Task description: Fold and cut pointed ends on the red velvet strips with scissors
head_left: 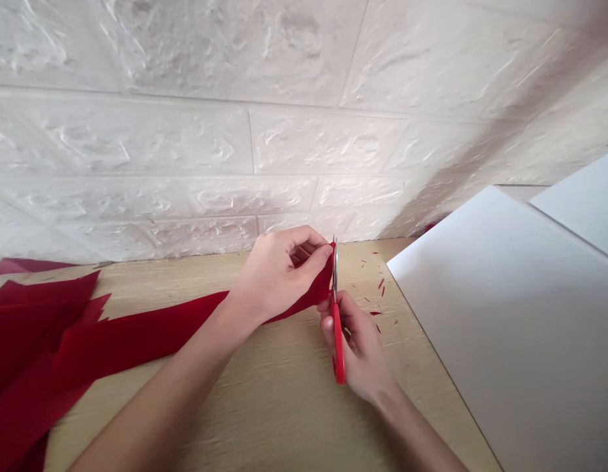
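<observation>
Long red paper strip [136,331] lies with its long axis slanting across the table, from lower left up to the right, and its narrowing end lifts between the hands. The left hand [271,275] pinches that end, its thumb pressed on the near face of the paper and its other fingers curled in behind. The right hand [357,347] is clenched around red-handled scissors [338,341]; the handle points back toward the person, while the slim steel blades stand nearly upright, pointing away, at the strip's edge. Tiny red snippets [381,284] are scattered on the pale wooden table [284,406] just right of the blades. At far left, a heap of jagged red paper sheets [33,341] overlaps the strip's other end. Two white boards [505,314] lean at right, and a white brick-textured wall panel [235,131] rises behind the table.
</observation>
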### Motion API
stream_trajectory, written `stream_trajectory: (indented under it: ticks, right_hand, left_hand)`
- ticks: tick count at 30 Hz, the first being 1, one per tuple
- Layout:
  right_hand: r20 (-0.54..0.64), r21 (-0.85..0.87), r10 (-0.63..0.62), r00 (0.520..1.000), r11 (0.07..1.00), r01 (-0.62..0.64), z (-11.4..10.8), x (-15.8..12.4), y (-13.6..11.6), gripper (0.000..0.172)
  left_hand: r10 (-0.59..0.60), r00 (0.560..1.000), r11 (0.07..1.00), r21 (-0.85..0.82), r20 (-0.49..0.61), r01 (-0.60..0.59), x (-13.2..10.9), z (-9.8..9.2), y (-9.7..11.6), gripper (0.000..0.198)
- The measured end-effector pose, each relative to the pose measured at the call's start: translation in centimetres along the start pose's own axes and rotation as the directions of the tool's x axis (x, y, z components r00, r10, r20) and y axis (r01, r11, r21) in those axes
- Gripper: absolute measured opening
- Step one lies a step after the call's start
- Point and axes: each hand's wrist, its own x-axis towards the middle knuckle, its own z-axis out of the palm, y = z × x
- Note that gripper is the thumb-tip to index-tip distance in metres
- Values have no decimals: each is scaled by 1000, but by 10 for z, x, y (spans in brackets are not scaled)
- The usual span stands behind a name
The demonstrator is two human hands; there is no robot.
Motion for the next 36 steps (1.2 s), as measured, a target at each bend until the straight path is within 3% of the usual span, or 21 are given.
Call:
stream_trajectory:
  ticks: [10,36]
  right_hand:
    - [12,32,70,997,997,-71,0,0,7,32]
    - [-59,-38,76,995,996,-78,1,2,10,36]
  left_hand:
    - [-73,997,996,50,7,73,0,1,-3,20]
    - [-71,997,997,12,-1,71,0,3,-6,20]
